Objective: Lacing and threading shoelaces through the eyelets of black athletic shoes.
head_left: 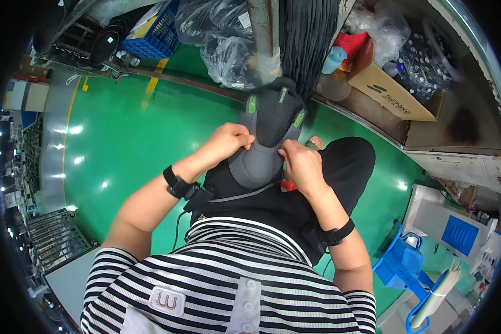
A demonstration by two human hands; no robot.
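Observation:
On my lap lies a dark grey moulded piece [256, 167], with a smooth rounded near end, a ribbed darker middle and a green oval accent on each side. Its exact kind I cannot make out. My left hand [232, 139] is closed in a pinch at its left edge. On the opposite edge my right hand [301, 164] pinches too, thumb and fingertips together. The far end of the piece rests near a hanging bundle of black cords [309, 39]. What lies under the piece is hidden.
A rusty metal post [263, 25] stands beyond the piece, by black items in clear bags [228, 55]. A cardboard box [392, 92] sits on the shelf at far right. A blue crate [150, 39] is at far left, a blue stool-like object [398, 261] at right.

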